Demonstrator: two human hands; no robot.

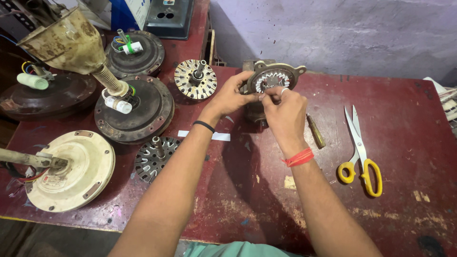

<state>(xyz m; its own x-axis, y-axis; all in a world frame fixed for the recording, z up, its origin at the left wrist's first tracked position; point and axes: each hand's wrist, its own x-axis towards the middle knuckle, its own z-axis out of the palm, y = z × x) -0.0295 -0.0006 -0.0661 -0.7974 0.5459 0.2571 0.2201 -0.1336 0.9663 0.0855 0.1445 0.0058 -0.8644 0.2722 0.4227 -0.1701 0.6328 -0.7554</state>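
A round metal motor stator [273,77] with white-lined slots stands upright on the red table [404,143], held in a grey mount. My left hand [232,95] grips its left rim with thumb and fingers. My right hand [285,112], with a ring and a red thread at the wrist, pinches at the lower slots of the stator; what is between those fingertips is too small to tell. A black band circles my left wrist.
Yellow-handled scissors [361,152] lie to the right, a wooden-handled tool [315,131] beside my right hand. Left of me sit a finned rotor [195,79], a dark rotor [154,158], several ceiling fan motor housings [134,108], a cream one [71,170] and a white paper strip [220,136].
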